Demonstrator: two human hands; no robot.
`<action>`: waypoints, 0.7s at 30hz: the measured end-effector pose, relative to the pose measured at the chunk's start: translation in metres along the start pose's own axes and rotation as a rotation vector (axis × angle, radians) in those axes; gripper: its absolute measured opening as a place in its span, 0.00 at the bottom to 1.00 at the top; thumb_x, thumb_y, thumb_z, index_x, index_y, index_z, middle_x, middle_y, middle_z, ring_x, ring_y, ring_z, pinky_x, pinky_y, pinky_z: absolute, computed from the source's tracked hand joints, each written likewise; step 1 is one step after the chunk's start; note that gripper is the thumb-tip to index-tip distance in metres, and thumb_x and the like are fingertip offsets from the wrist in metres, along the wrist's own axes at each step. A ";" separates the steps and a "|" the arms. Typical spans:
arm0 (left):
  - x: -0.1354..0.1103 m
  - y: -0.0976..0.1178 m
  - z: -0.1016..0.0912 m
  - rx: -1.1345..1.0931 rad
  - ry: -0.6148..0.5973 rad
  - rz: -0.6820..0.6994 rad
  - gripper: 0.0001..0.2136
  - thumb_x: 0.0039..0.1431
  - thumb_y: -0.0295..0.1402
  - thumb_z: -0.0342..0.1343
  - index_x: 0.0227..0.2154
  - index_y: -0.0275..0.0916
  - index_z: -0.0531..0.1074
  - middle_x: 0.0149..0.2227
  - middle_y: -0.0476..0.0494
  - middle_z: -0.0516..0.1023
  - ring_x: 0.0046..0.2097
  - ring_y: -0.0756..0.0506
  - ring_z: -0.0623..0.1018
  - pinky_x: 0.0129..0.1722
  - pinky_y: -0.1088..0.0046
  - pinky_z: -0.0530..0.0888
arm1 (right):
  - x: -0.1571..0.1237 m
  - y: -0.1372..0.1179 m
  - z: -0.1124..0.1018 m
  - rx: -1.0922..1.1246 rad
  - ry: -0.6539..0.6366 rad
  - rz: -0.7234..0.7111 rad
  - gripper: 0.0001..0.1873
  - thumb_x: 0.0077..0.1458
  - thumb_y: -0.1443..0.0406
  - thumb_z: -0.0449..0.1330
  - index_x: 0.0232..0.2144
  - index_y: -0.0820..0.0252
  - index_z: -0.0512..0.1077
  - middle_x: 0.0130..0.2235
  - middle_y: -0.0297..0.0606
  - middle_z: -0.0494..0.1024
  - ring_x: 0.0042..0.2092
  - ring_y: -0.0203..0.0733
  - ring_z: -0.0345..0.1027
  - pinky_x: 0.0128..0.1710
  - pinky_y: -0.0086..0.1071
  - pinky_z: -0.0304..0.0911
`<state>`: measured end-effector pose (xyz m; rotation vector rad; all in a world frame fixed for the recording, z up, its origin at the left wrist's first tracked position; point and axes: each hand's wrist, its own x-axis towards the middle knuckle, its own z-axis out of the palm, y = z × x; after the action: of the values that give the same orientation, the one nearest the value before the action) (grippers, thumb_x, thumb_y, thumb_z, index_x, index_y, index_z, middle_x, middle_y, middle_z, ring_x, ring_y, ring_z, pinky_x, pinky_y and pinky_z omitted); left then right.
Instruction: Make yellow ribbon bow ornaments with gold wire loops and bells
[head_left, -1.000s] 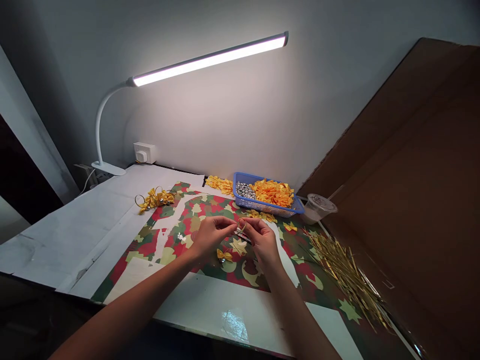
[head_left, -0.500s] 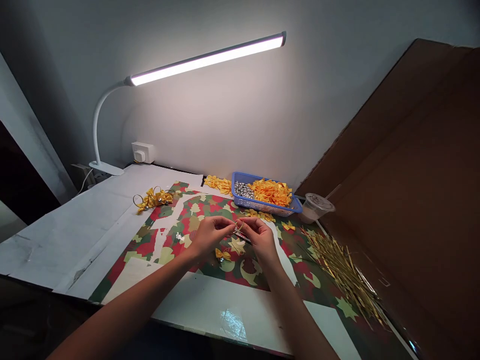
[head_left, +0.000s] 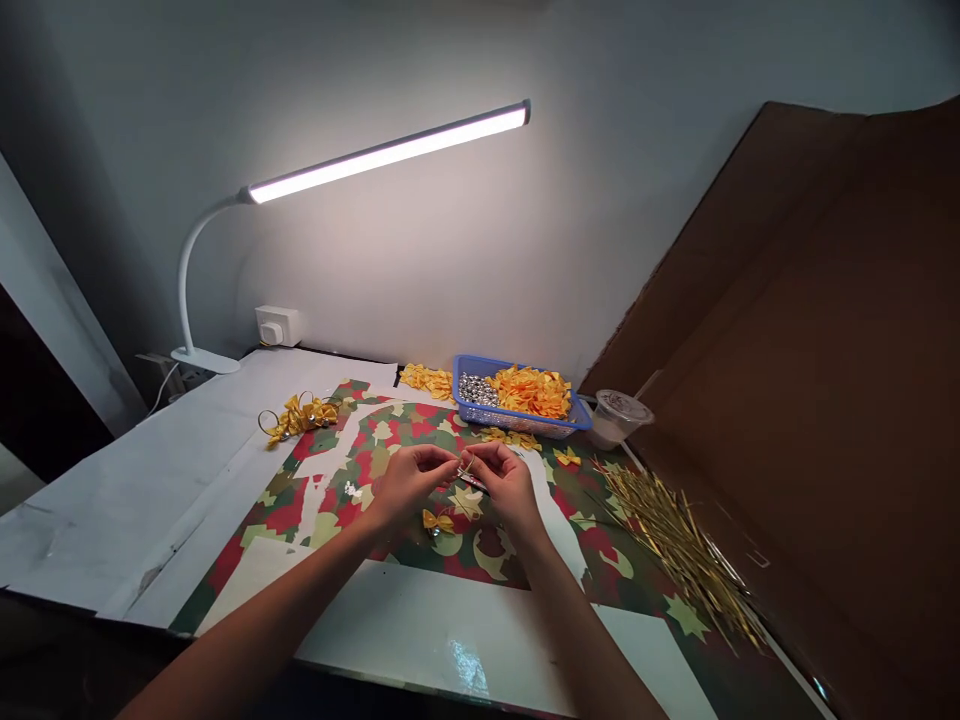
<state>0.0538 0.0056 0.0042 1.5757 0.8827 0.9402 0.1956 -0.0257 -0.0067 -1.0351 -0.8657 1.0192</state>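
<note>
Between my hands is a thin gold twist tie point(head_left: 467, 464), bent into a small loop. The fingertips of my left hand point(head_left: 409, 487) pinch it from one side, and my right hand point(head_left: 511, 490) pinches it from the other. Just below the fingertips a small dark flat object point(head_left: 475, 482) lies partly hidden. Nearer to me, a yellow ribbon bow point(head_left: 437, 522) with a small silver bell rests on the patterned paper point(head_left: 420, 550). A single yellow bow point(head_left: 568, 456) lies beyond my right hand.
A blue basket point(head_left: 525, 425) holds silver bells and yellow bows, with more bows point(head_left: 426, 380) beside it. Finished-looking looped bows point(head_left: 298, 418) lie left. A lidded plastic cup point(head_left: 621, 415), gold twist ties point(head_left: 675, 540) and a cardboard panel point(head_left: 810, 350) stand right; a lamp point(head_left: 390, 155) hangs above.
The view has shifted slightly, so most of the table scene sits a little lower and further left. Both hands keep pinching the twist tie, with only small finger movement.
</note>
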 end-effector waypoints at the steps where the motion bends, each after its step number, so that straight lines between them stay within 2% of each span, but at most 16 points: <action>1: 0.000 0.000 -0.001 0.011 -0.002 0.002 0.13 0.48 0.42 0.61 0.29 0.35 0.78 0.27 0.44 0.80 0.31 0.46 0.77 0.30 0.74 0.73 | 0.000 0.000 0.001 0.005 -0.005 -0.004 0.23 0.26 0.51 0.73 0.22 0.60 0.73 0.23 0.31 0.76 0.28 0.37 0.69 0.32 0.33 0.66; 8: 0.001 -0.003 -0.003 0.119 -0.025 0.014 0.16 0.51 0.46 0.58 0.31 0.35 0.76 0.30 0.43 0.80 0.34 0.45 0.78 0.34 0.72 0.75 | 0.001 -0.003 0.002 0.040 -0.044 -0.019 0.22 0.25 0.53 0.74 0.21 0.61 0.74 0.22 0.32 0.76 0.27 0.36 0.68 0.28 0.30 0.64; 11: 0.002 0.001 -0.007 0.195 -0.074 0.010 0.18 0.53 0.47 0.56 0.32 0.35 0.76 0.31 0.43 0.80 0.34 0.44 0.78 0.33 0.71 0.74 | 0.002 -0.003 0.001 0.066 -0.034 -0.020 0.22 0.23 0.54 0.75 0.19 0.61 0.73 0.21 0.32 0.75 0.26 0.36 0.67 0.27 0.29 0.63; 16: 0.004 0.023 -0.032 0.377 -0.264 -0.012 0.18 0.52 0.47 0.57 0.37 0.37 0.74 0.35 0.44 0.78 0.37 0.45 0.76 0.36 0.72 0.71 | 0.007 -0.003 -0.003 0.152 0.047 0.015 0.21 0.23 0.57 0.75 0.22 0.60 0.73 0.22 0.30 0.75 0.26 0.35 0.68 0.28 0.29 0.66; 21: 0.005 0.033 -0.052 0.543 -0.537 -0.149 0.15 0.47 0.45 0.63 0.31 0.38 0.74 0.30 0.47 0.76 0.33 0.47 0.74 0.30 0.75 0.68 | 0.011 -0.003 -0.011 0.256 0.148 0.073 0.21 0.23 0.60 0.75 0.24 0.57 0.72 0.24 0.28 0.75 0.28 0.34 0.70 0.32 0.29 0.69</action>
<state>0.0114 0.0250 0.0440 2.0509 0.8853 0.1372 0.2102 -0.0188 -0.0061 -0.9164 -0.5635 1.0697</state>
